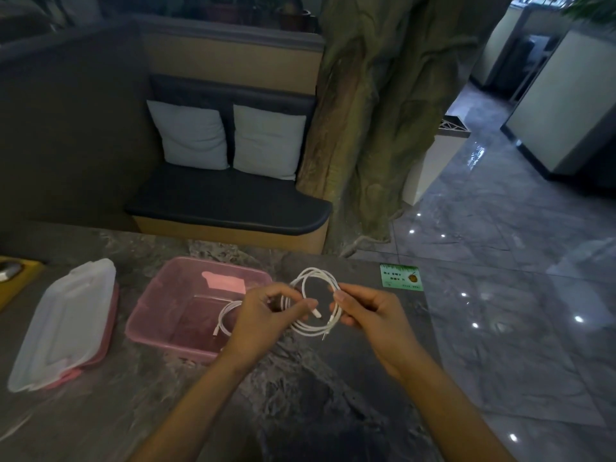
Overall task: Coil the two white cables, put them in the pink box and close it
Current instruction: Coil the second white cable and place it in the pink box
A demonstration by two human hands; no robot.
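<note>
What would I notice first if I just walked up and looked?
Two hands, left and right, hold a looped white cable above the stone table. Left of them sits an open pink box with another cable inside, its lid farther left.

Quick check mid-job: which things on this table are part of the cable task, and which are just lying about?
Part of the job:
coil in hand
coiled cable in the box
pink box
lid

Lying about:
green card
yellow object at the left edge
</note>
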